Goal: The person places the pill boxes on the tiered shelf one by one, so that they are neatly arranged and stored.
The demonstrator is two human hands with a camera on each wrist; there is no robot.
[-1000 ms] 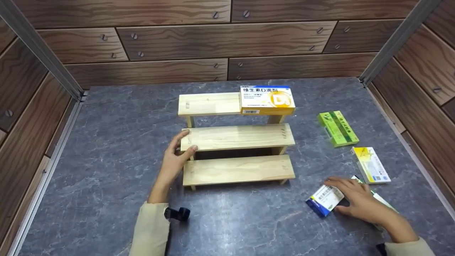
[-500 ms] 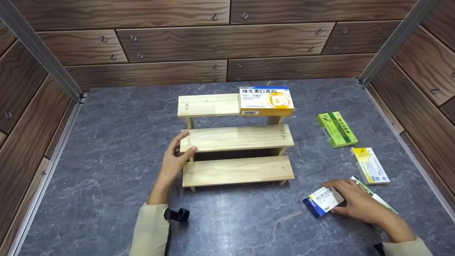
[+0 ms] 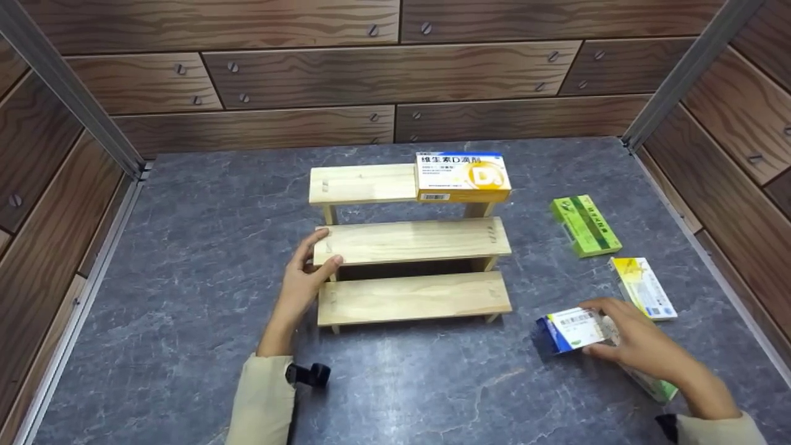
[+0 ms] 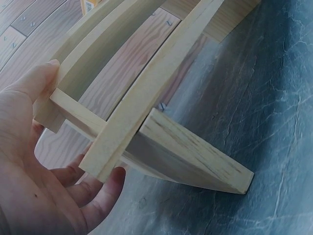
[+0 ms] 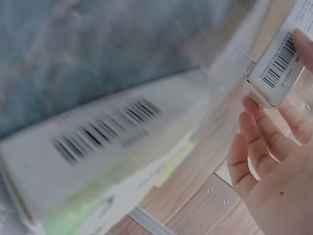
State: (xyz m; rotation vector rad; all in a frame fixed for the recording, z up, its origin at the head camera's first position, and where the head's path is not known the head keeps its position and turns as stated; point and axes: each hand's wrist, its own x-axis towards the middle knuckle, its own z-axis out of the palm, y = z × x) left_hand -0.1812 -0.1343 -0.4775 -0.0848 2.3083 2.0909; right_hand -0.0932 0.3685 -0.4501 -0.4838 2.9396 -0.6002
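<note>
My left hand grips the left end of the middle step of a three-step wooden stand. In the left wrist view, the thumb and curled fingers are at the ends of the stand's boards. My right hand holds a white and blue medicine box between thumb and fingers, tilted above the table. Its barcode end faces the right wrist camera. Beneath that hand lies a white and green box, partly hidden. A white and orange vitamin D box rests on the top step's right end.
Right of the stand, a green box and a white and yellow box lie on the grey marbled table. Wood-patterned walls close in the back and both sides, with metal posts at the corners.
My right hand has lifted the white and blue box off the table and tilted it, moving slightly up and right. The left hand keeps its grip on the stand.
</note>
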